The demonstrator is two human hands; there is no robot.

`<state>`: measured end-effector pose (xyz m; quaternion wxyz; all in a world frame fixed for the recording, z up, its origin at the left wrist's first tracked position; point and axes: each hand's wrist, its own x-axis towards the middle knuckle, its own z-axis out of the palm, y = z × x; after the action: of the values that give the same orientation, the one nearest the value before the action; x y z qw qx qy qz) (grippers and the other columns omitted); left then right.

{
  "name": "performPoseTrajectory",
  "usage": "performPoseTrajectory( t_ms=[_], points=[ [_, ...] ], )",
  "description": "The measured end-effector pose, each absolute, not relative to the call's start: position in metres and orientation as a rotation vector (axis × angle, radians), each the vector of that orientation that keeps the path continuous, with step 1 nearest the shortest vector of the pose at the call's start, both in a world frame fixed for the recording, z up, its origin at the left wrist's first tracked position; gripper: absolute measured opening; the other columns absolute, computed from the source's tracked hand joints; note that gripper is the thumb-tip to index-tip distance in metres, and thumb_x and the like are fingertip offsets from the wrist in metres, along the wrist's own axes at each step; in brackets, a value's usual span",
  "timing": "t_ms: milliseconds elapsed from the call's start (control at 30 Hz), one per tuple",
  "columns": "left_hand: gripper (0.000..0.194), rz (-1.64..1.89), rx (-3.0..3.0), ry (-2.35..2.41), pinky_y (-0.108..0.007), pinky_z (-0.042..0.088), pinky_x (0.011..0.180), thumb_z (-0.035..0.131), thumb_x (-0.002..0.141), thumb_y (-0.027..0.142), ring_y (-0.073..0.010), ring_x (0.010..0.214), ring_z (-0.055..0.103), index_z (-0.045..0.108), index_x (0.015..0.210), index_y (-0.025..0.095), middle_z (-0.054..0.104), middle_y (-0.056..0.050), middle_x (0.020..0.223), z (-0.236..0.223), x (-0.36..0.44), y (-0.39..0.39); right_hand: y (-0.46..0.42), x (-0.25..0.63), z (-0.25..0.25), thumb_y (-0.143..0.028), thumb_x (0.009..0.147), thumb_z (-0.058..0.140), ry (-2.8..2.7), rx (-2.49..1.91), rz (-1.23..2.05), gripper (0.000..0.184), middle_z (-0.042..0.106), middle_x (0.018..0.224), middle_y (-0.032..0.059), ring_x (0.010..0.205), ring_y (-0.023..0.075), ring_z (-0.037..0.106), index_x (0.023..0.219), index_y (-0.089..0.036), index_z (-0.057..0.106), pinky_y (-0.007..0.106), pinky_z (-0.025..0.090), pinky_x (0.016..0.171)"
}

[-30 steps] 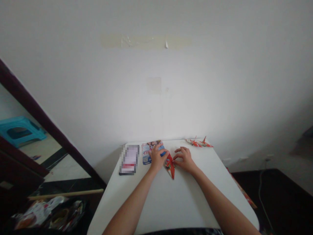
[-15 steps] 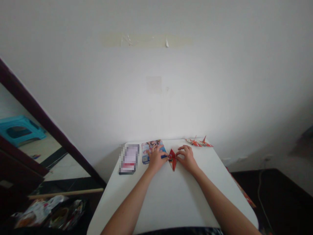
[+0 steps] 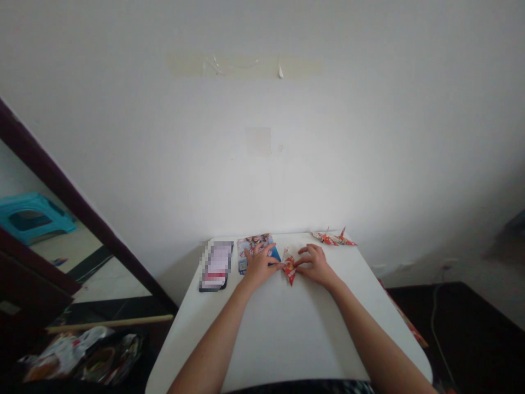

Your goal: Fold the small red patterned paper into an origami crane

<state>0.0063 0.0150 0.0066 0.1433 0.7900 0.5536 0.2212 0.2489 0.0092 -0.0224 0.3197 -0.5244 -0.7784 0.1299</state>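
Observation:
A small folded piece of red-and-white patterned origami paper (image 3: 290,271), shaped like a narrow diamond, lies on the white table (image 3: 295,334) between my hands. My left hand (image 3: 260,267) pinches its left side with thumb and forefinger, while the other fingers spread over a blue printed booklet or packet (image 3: 256,243). From the right, my right hand (image 3: 315,265) holds the opposite edge between thumb and forefinger, its remaining fingers curled. Folded red-and-white paper cranes (image 3: 334,238) rest at the table's back right corner.
A phone with a blurred screen (image 3: 217,265) lies at the table's left. Behind the table rises a white wall (image 3: 348,137). Bags (image 3: 74,353) sit on the floor at lower left, near a dark-framed mirror or doorway showing a blue stool (image 3: 35,216).
The diamond-shaped paper showed a darker red face before; now a lighter red-and-white patterned face is up. Both hands stay at nearly the same place beside it.

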Motion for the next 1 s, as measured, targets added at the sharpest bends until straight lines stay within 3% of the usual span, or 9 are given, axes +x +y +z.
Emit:
performPoseTrajectory(
  t_ms=[133,333,633,1000],
  points=[
    [0.013,0.667,2.260,1.657,-0.085,0.000,0.111,0.076,0.082,0.042,-0.0390,0.148,0.030,0.079,0.075,0.032,0.056,0.003,0.150,0.007,0.015,0.011,0.008,0.243,-0.020,-0.037,0.084,0.075,-2.025,-1.448,0.332,0.008,0.068,0.118,0.0048,0.128,0.0300,0.048,0.083,-0.034,0.081,0.054,0.030,0.114],
    [0.007,0.679,2.258,1.654,-0.085,0.005,0.113,0.079,0.080,0.036,-0.0381,0.148,0.032,0.080,0.087,0.035,0.055,0.003,0.151,0.006,0.023,0.008,0.002,0.232,-0.013,-0.039,0.082,0.076,-2.027,-1.536,0.280,0.011,0.065,0.120,0.0054,0.127,0.0289,0.047,0.090,-0.031,0.079,0.052,0.029,0.113],
    [0.013,0.650,2.230,1.711,-0.085,0.006,0.113,0.072,0.086,0.043,-0.0403,0.149,0.028,0.081,0.089,0.036,0.051,0.003,0.155,0.004,0.027,0.009,0.002,0.226,-0.012,-0.041,0.085,0.073,-1.966,-1.615,0.277,0.014,0.067,0.119,0.0057,0.125,0.0282,0.050,0.085,-0.030,0.080,0.050,0.029,0.112],
    [0.015,0.599,2.152,1.775,-0.087,0.009,0.110,0.074,0.083,0.044,-0.0426,0.151,0.025,0.078,0.096,0.038,0.045,0.006,0.159,0.010,0.033,0.011,0.002,0.215,-0.008,-0.047,0.086,0.072,-1.925,-1.747,0.296,0.020,0.062,0.127,0.0055,0.131,0.0290,0.044,0.087,-0.028,0.077,0.058,0.019,0.118]
  ],
)
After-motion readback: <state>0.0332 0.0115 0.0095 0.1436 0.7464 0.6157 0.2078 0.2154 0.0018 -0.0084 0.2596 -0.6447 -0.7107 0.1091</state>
